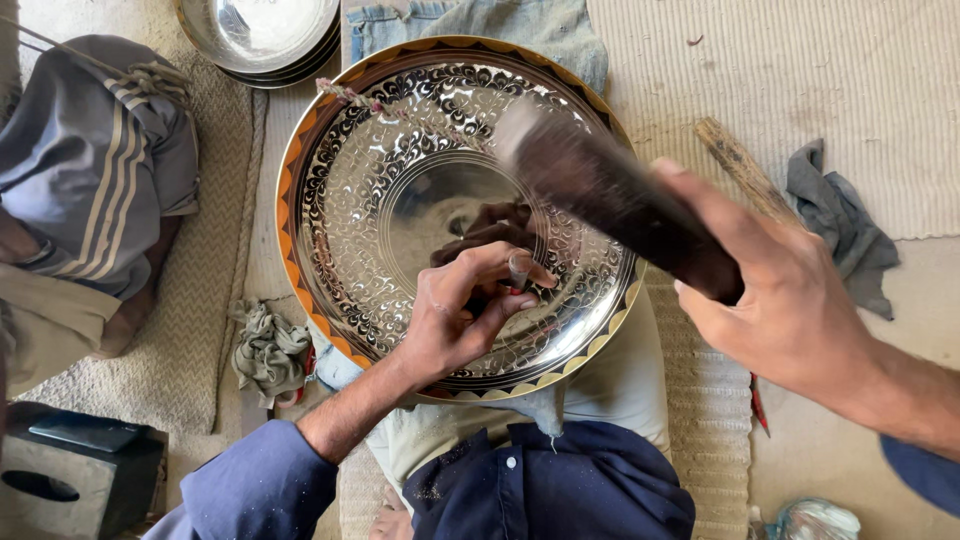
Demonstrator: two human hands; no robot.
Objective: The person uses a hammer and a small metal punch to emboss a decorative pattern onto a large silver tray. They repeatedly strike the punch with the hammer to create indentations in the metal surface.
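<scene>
Head view: big round metal plate (400,200) lies across the person's lap, over the trouser knees, on the floor mat (780,90). Plate is shiny, with an engraved scroll band around a plain centre and an orange and cream patterned rim.

Left hand (465,320) sits on the plate's near-right part, fingers curled narrow around a short punch (519,270) held upright, tip on the engraved band. Hand's reflection shows in the plate centre.

Right hand (775,290) is closed around a dark hammer (610,200), raised above the plate's right side; hammer is motion-blurred, its pale end over the upper engraved band, well clear of the punch.

A twisted cord (400,110) lies across the plate's far-left part.

Around it:
- stack of plain steel plates (265,40) at the mat's far edge, left of centre
- wooden stick (745,170) on the mat right of the plate, partly behind the right hand
- grey rag (840,220) just right of the stick
- crumpled rag (268,350) on the floor near the plate's near-left rim
- dark box (75,475) at the near-left corner
- another person's striped grey clothing (95,160) at the left edge

Blue shirt sleeves on both arms.
</scene>
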